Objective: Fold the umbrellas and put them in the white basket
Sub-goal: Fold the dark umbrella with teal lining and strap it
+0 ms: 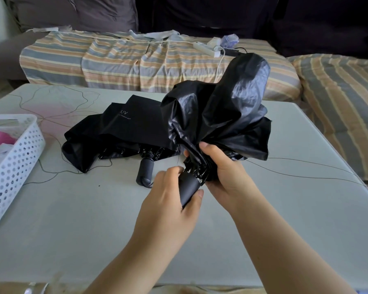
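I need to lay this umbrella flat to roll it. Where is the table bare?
Bare: the near table, between the white basket and the left hand, and the right side past the right hand. Crowded: the middle, under the second umbrella.

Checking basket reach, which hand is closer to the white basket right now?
Left. The left hand is nearer the white basket; the right hand is farther right, past the umbrella handle.

Bare tabletop [83, 219] lies open between the white basket [15, 164] at the left edge and the two hands, giving a free path to the basket's rim. The second black umbrella [123, 132], its handle pointing toward the viewer, blocks the centre; thin cords [306, 164] trail across the right side.
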{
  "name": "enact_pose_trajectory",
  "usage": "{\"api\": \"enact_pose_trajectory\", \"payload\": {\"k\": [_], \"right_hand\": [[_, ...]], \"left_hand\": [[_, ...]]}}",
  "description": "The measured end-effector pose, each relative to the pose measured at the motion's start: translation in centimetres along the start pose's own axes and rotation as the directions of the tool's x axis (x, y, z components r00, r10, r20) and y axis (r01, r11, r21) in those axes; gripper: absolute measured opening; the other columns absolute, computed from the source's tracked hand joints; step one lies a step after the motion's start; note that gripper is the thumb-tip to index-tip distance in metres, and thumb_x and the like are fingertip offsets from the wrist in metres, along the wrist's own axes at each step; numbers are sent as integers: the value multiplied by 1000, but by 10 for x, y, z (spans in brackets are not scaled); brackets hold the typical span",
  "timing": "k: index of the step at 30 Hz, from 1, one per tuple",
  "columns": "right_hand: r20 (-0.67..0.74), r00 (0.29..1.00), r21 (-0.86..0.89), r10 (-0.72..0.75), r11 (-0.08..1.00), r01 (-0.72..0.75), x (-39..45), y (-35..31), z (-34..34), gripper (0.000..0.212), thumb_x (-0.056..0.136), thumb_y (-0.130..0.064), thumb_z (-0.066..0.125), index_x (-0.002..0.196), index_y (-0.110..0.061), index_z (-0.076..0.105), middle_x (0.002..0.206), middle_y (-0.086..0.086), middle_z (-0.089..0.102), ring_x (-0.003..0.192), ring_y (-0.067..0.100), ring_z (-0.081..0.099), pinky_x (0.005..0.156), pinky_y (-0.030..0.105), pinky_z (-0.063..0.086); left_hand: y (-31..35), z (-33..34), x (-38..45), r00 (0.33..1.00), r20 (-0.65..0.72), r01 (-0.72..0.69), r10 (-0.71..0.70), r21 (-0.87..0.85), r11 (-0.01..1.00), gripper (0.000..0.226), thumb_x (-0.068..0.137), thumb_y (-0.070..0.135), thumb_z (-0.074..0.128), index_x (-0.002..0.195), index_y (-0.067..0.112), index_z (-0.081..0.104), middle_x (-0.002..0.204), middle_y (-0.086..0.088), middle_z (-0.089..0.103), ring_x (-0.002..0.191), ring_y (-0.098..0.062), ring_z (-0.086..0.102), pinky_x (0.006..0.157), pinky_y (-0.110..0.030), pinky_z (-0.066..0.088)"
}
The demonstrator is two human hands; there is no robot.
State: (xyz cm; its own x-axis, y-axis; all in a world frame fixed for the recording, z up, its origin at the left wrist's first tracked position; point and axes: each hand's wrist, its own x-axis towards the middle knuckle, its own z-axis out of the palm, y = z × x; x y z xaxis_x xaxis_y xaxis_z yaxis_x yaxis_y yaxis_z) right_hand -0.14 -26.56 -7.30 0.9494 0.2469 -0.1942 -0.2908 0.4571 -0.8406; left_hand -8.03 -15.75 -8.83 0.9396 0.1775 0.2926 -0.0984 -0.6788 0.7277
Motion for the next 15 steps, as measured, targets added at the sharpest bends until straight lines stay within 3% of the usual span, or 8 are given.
{"api": "enact_pose_trajectory", "payload": {"k": [4,6,8,11,15], "right_hand": [[39,999,14,-12,1000,12,-1,2,5,24,91,-10,57,113,-2,63,99,10,69,94,21,66,85,33,54],[59,998,17,11,1000,-12,-1,3,5,32,86,-15,61,114,-1,62,101,11,69,97,21,66,90,36,53],[78,995,30,59,998,-61,-2,3,3,42,76,-25,65,110,-2,64,101,11,69,98,22,66,92,37,51],[92,989,51,112,992,-117,-2,3,1,30,72,-30,63,91,-7,69,89,8,71,91,22,66,92,37,49],[83,989,80,124,988,-130,0,4,1,32,71,-29,61,93,-6,66,90,9,71,92,21,65,90,36,49]], "left_hand": [[7,-8,6,996,-15,81,-86,-187,979,23,78,28,63,94,38,50,90,14,59,84,10,52,62,-3,38],[9,-13,8,994,-6,107,-112,-244,964,27,78,18,65,85,40,50,82,14,62,80,7,55,59,-3,40],[11,-18,10,987,52,164,-155,-306,938,27,79,14,64,86,38,56,89,10,64,71,0,58,54,-5,42],[9,-21,12,981,109,190,-163,-329,925,27,80,15,64,86,42,58,97,6,63,66,-3,60,51,-6,42],[9,-23,12,980,120,188,-158,-298,936,23,82,23,65,86,43,55,80,10,67,70,0,60,56,-6,43]]}}
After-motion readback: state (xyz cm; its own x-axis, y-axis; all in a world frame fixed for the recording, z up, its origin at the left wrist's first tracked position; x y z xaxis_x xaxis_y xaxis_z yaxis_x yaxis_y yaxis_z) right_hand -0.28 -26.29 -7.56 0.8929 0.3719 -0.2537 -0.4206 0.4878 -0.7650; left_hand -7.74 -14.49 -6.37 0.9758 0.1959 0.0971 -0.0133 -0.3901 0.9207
